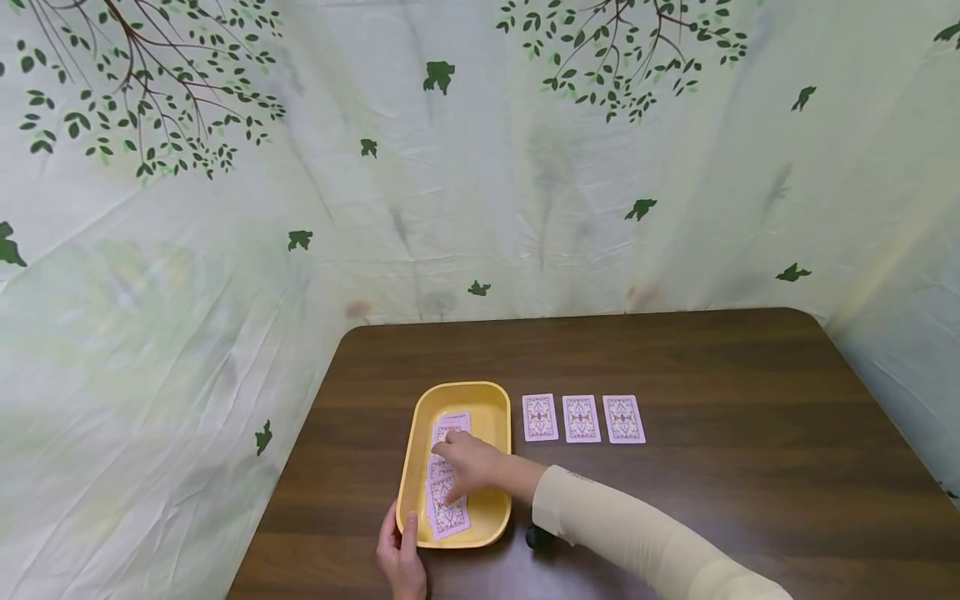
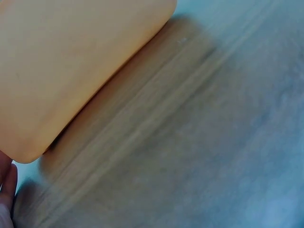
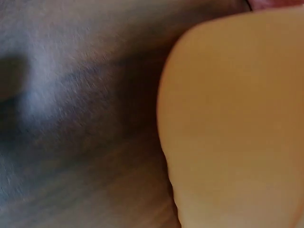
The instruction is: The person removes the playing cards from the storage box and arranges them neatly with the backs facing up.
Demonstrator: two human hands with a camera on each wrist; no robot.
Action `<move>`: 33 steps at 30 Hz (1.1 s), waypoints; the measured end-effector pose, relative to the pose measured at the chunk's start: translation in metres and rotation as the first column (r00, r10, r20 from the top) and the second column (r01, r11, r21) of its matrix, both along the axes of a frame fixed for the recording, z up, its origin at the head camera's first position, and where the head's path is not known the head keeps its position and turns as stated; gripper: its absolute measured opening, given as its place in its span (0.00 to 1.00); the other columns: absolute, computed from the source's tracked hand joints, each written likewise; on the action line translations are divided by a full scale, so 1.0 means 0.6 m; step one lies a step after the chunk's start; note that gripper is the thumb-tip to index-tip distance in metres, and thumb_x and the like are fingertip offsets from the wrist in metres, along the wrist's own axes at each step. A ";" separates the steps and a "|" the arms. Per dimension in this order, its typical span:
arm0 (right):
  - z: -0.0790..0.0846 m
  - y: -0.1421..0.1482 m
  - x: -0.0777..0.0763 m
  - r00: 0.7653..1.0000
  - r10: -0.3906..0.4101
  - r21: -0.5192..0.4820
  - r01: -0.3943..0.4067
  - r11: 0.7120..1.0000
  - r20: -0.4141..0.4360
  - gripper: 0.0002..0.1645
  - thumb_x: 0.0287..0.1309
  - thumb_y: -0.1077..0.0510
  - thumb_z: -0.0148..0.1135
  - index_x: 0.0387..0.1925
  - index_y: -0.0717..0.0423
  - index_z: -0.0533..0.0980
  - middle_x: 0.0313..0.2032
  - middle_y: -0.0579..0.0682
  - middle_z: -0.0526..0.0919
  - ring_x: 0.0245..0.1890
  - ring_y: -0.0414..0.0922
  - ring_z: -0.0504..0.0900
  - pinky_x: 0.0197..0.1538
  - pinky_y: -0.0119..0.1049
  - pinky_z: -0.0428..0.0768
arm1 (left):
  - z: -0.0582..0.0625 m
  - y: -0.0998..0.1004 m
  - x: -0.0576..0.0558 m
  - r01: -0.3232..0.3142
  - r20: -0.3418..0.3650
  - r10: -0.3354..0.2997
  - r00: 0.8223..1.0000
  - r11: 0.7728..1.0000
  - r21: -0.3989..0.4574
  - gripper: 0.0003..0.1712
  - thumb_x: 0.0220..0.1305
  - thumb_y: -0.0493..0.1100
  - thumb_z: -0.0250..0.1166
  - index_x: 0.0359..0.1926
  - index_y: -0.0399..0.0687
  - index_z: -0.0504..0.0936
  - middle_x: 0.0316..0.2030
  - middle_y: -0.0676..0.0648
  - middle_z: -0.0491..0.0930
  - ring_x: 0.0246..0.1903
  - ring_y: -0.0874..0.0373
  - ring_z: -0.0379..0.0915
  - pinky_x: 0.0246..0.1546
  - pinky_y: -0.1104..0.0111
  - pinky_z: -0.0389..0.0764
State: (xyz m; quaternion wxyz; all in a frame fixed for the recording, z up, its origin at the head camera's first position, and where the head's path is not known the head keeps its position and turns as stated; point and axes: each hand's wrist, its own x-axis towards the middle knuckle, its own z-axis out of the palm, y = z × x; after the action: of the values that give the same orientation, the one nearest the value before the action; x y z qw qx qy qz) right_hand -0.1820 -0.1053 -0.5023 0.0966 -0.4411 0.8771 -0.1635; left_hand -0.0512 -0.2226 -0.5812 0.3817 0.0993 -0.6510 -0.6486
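Note:
A yellow tray stands on the table's left half, with several purple-backed playing cards lying in it in an overlapping column. My left hand grips the tray's near left corner, thumb over the rim; fingertips show beside that corner in the left wrist view. Inside the tray, my right hand is over the column of cards, thumb and fingers spread apart and covering part of it. The right wrist view shows only the tray's outer side and the table, no fingers.
Three more cards lie face down in a row right of the tray: a left one, a middle one and a right one. A small black object shows beside the right sleeve. A leaf-patterned cloth hangs behind the brown table.

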 end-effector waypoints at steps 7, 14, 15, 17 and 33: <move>-0.019 -0.006 0.020 1.000 -0.015 0.077 0.015 0.997 0.006 0.50 0.28 0.41 0.78 0.56 0.51 0.69 0.41 0.47 0.69 0.38 0.39 0.67 0.42 0.29 0.71 | -0.003 0.001 0.003 0.012 -0.035 -0.012 0.999 1.000 -0.012 0.18 0.58 0.22 0.53 0.49 0.13 0.66 0.41 0.55 0.77 0.39 0.65 0.74 0.38 0.80 0.73; -0.031 -0.006 0.025 0.998 0.030 0.113 -0.024 0.993 -0.058 0.45 0.26 0.39 0.78 0.52 0.48 0.73 0.38 0.45 0.68 0.38 0.39 0.66 0.41 0.30 0.68 | -0.004 0.001 0.003 0.005 -0.034 -0.005 0.999 1.000 -0.004 0.18 0.58 0.22 0.53 0.49 0.12 0.66 0.41 0.56 0.77 0.39 0.66 0.74 0.37 0.80 0.73; -0.032 -0.007 0.024 0.998 0.030 0.111 -0.024 0.993 -0.052 0.45 0.26 0.39 0.77 0.52 0.48 0.73 0.38 0.45 0.68 0.39 0.39 0.65 0.41 0.30 0.68 | -0.003 0.001 0.003 0.004 -0.027 -0.004 1.000 1.000 0.000 0.18 0.59 0.23 0.53 0.49 0.13 0.66 0.42 0.56 0.77 0.39 0.66 0.74 0.37 0.80 0.73; -0.033 -0.009 0.022 0.999 0.032 0.105 -0.028 0.994 -0.042 0.45 0.26 0.39 0.78 0.52 0.48 0.73 0.38 0.45 0.68 0.38 0.39 0.65 0.41 0.29 0.67 | -0.003 0.000 0.002 0.004 -0.020 -0.004 1.000 1.000 0.007 0.18 0.59 0.23 0.53 0.50 0.13 0.66 0.42 0.56 0.77 0.40 0.67 0.74 0.38 0.80 0.73; -0.028 -0.010 0.021 1.000 -0.027 0.018 0.027 0.999 0.006 0.42 0.24 0.47 0.80 0.48 0.49 0.74 0.36 0.46 0.68 0.36 0.40 0.64 0.38 0.28 0.67 | -0.002 -0.001 -0.001 0.006 -0.034 -0.006 0.999 1.000 0.004 0.18 0.59 0.24 0.53 0.50 0.13 0.66 0.43 0.55 0.77 0.41 0.66 0.73 0.40 0.80 0.73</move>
State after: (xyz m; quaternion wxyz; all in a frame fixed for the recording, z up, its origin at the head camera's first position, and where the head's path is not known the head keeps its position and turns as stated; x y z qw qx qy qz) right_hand -0.1692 -0.1116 -0.5190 0.1013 -0.4277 0.8842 -0.1583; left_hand -0.0515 -0.2233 -0.5821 0.3907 0.0871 -0.6432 -0.6528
